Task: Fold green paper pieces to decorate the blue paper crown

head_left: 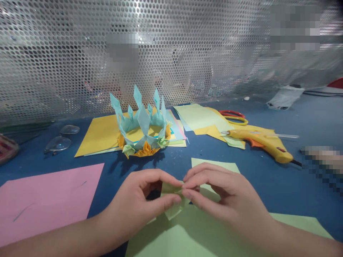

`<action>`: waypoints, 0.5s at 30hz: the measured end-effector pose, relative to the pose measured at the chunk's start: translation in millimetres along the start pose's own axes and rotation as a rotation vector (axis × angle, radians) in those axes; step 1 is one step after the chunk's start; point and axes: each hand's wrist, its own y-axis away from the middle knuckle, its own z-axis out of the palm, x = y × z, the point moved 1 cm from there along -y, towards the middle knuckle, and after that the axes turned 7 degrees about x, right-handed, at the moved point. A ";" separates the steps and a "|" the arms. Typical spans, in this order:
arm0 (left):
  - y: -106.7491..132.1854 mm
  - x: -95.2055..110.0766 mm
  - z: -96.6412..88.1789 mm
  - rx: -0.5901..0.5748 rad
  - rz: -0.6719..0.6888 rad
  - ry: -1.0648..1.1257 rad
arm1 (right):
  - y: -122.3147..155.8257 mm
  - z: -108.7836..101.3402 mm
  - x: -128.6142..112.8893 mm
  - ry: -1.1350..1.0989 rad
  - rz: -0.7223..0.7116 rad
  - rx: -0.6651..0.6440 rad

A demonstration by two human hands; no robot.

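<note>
The left hand point(136, 200) has its thumb and index finger clamped on a small pale-green folded paper piece point(174, 211), and the right hand point(227, 189) pinches its right edge, thumb and fingertips together. The piece sits between the two hands, above a large pale-green paper sheet point(160, 239). Fingers hide part of it; what shows runs roughly near to far, its lower corner pointing toward the wearer.

Beyond, on the blue tabletop point(268, 185), stands a light-blue paper crown point(144, 123), spikes upward, with orange and green folds around its base. Right of it lies a yellow glue gun point(257, 140), nozzle pointing left. A pink paper sheet point(53, 196) lies to the left, near clear-lensed eyeglasses point(57, 143). A perforated metal screen point(80, 53) rises behind.
</note>
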 end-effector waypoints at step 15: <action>-0.2 3.0 -1.1 0.128 0.204 -0.019 | 6.5 9.5 9.6 -0.182 0.119 -0.058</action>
